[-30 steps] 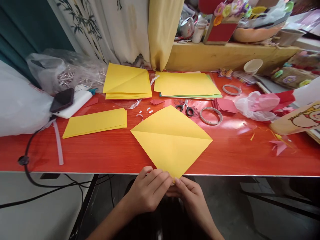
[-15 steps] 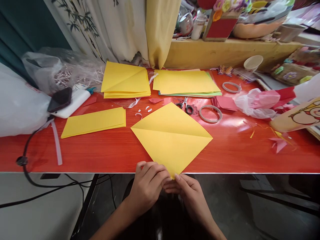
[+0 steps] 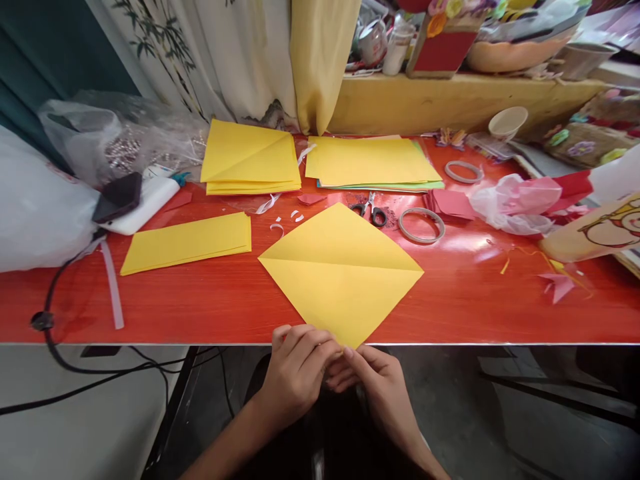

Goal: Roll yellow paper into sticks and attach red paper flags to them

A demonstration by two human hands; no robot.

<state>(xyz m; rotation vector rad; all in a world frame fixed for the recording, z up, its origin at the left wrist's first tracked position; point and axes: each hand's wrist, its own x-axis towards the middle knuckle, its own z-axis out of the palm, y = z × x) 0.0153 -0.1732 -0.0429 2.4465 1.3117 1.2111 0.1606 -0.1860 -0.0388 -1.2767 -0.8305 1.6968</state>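
A square sheet of yellow paper (image 3: 340,287) lies turned like a diamond at the front edge of the red table, with a crease running across it from left corner to right corner. Its near corner reaches the table's edge, between my hands. My left hand (image 3: 303,363) has its fingers curled over the lower left side of that corner. My right hand (image 3: 377,380) pinches the corner's tip between thumb and fingers from the right. The fingertips of both hands meet there and partly hide the tip.
Yellow strips of paper (image 3: 190,243) lie to the left. Behind are a folded yellow stack (image 3: 250,157) and a flat stack of sheets (image 3: 367,160). Scissors (image 3: 371,210) and a tape roll (image 3: 421,225) sit beyond the sheet. A phone (image 3: 117,198) rests at the left, near a black cable (image 3: 50,293).
The near corner of the yellow paper has been drawn slightly up and curled in my fingers. Both hands keep nearly the same place; the view has shifted a little.
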